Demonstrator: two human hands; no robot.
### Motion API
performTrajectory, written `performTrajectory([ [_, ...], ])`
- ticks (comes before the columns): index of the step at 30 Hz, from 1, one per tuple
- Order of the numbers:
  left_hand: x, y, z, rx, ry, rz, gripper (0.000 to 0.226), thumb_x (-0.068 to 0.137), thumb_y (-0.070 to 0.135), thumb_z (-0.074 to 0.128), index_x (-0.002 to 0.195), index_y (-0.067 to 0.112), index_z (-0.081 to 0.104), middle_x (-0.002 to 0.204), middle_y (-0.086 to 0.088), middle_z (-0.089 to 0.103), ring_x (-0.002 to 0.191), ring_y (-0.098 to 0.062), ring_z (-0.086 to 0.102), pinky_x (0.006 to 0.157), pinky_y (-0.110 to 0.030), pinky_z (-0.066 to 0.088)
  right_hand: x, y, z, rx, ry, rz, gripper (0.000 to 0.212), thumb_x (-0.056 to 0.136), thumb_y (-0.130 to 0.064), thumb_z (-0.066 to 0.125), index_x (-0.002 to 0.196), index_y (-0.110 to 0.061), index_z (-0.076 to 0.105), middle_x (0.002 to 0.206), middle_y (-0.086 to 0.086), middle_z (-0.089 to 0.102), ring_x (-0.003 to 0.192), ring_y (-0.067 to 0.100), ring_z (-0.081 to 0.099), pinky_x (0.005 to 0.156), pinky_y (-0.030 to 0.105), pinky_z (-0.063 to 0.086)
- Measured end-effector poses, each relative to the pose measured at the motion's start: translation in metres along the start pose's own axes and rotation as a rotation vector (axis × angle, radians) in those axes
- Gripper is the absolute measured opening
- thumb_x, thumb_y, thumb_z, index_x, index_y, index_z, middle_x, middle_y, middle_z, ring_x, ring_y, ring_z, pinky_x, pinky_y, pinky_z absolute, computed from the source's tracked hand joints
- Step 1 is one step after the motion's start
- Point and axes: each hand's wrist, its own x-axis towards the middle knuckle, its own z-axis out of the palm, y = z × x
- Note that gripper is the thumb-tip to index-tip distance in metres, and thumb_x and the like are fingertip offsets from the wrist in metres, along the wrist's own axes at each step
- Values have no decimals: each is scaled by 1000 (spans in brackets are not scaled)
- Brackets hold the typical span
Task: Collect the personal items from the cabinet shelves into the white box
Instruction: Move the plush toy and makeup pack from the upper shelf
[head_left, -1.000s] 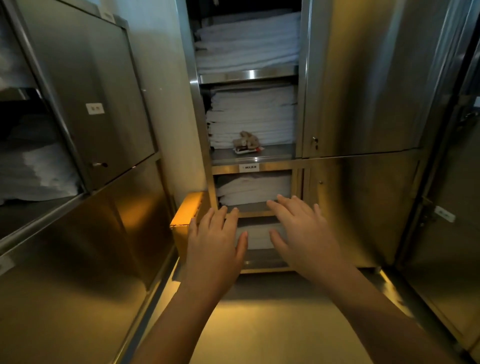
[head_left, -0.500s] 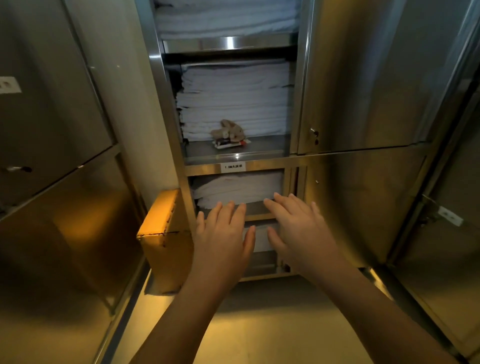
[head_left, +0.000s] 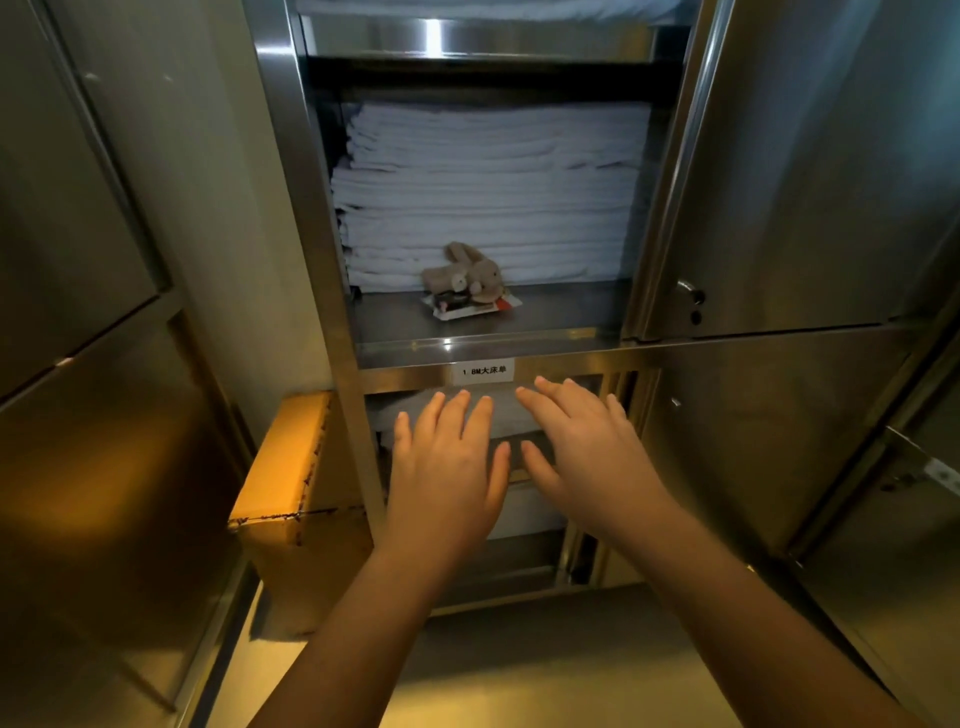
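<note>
Left hand (head_left: 441, 467), right hand (head_left: 587, 447) hovering just below shelf label (head_left: 480, 370), both spread flat, holding nothing. Plush toy (head_left: 465, 273) lying on flat packet (head_left: 470, 307) above label, against towel stack (head_left: 488, 192). Risk: snatching toy alone, packet sliding off shelf (head_left: 563, 318), towel stack dragging out

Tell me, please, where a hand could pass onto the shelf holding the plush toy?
The steel shelf lies bare right of the plush toy, toward the cabinet door, and in a narrower strip to its left. Behind, stacked white linens fill the back.
</note>
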Motion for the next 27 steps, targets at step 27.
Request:
performTrajectory([
  [27, 289, -46, 149, 91, -44, -84, 51, 95, 34, 39, 142, 18, 28, 148, -6, 29, 138, -22, 16, 111, -41, 3, 300, 166, 112, 65, -61, -82, 54, 90, -30, 48, 141, -28, 29, 147, 0, 30, 135, 23, 21, 111, 49, 12],
])
